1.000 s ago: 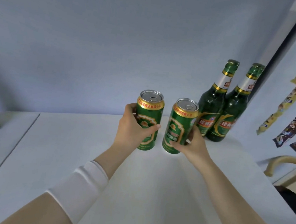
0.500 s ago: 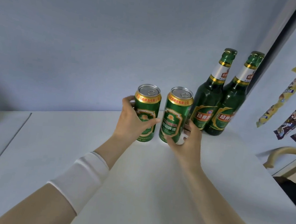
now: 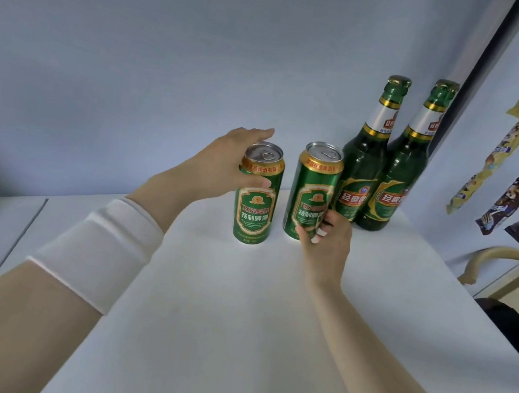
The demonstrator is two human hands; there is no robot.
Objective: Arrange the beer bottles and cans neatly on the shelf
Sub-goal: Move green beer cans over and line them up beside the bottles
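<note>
Our left hand (image 3: 219,169) wraps the left can (image 3: 255,208) near its rim; our right hand (image 3: 326,245) pinches the right can (image 3: 311,189) low down. Both stand on the shelf (image 3: 240,306), the right can just beside the left bottle (image 3: 361,175). We should slide them, not lift, closing the gap with labels forward

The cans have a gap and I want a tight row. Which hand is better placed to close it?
Probably the left. The left hand grips the left can, which stands apart; the right hand holds the right can, which sits close beside the bottles and seems placed.
</note>
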